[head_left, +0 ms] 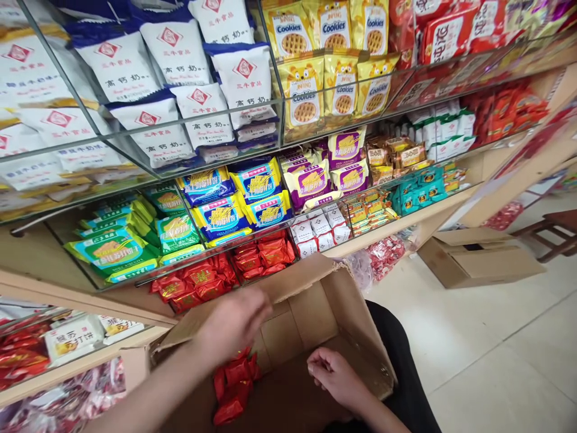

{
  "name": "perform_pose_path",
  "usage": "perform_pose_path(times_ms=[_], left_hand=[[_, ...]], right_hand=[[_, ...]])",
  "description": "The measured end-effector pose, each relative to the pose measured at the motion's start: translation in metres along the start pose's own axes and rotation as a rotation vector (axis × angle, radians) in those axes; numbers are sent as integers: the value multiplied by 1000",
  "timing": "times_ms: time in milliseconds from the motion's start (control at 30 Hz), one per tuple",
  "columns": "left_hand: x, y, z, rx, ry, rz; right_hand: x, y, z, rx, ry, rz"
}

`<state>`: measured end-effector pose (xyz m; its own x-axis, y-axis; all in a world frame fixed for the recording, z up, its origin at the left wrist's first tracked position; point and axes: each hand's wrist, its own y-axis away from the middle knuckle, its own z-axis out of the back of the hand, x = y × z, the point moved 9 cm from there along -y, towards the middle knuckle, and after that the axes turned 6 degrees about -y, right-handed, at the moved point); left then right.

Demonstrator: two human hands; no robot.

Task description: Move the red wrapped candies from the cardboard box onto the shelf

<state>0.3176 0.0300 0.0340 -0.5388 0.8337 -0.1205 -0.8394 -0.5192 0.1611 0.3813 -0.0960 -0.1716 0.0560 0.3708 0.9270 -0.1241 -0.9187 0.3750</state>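
An opened cardboard box (311, 307) stands tilted in front of me, below the lowest shelf. Inside it, towards the left, lie several small red-wrapped packets (235, 385). My left hand (237, 319) is over the box's far left part, just above those packets and close to the red packets (198, 279) on the shelf. Motion blurs its fingers, so I cannot make out whether it holds anything. My right hand (331, 373) is inside the right half of the box, fingers curled in, with nothing showing in them.
Glass-fronted shelves hold white milk biscuit bags (169, 54), yellow cookie bags (340, 78), blue soda biscuit packs (220, 216), green packs (112, 249) and purple packs (311, 183). A closed cardboard box (482, 255) sits on the tiled floor at right, near a wooden stool (552, 234).
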Motion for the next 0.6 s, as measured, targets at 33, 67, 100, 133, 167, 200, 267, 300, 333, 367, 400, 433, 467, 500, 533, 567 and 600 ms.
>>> perform_pose_path(times_ms=[33,67,100,133,167,200,267,300,333,367,400,433,467,500,533,567,600], left_hand=[[-15,20,-15,64,100,-60],[-25,39,-35,144,159,-94],[-32,58,-59,246,196,-123],[-31,74,-83,304,214,-101],[-20,86,-106,341,232,0],[-3,98,-130,384,247,140],[27,120,-176,535,222,382],[37,127,-192,575,211,446],[43,131,-203,592,188,474],[46,130,-208,580,157,477],[47,128,-210,550,120,467],[47,125,-211,519,82,456],[46,123,-210,496,52,452],[46,122,-210,482,37,456],[47,121,-210,471,39,465],[48,121,-209,458,54,471],[50,121,-208,445,74,475]], right_hand=[[1,0,-1,0,4,1],[1,1,-2,4,4,1],[1,1,-3,7,4,-1],[1,1,-4,10,2,-7],[0,2,-5,14,0,-12],[0,2,-5,16,0,-15],[-1,3,-6,16,7,-15],[-2,3,-6,16,14,-15],[-2,3,-7,19,20,-16],[-3,4,-7,22,26,-20],[-4,4,-7,25,32,-26],[-4,5,-7,28,37,-32],[-5,5,-7,30,42,-39],[-5,5,-7,29,47,-45],[-6,6,-7,27,49,-48],[-6,6,-6,25,50,-47],[-6,6,-6,24,48,-44]])
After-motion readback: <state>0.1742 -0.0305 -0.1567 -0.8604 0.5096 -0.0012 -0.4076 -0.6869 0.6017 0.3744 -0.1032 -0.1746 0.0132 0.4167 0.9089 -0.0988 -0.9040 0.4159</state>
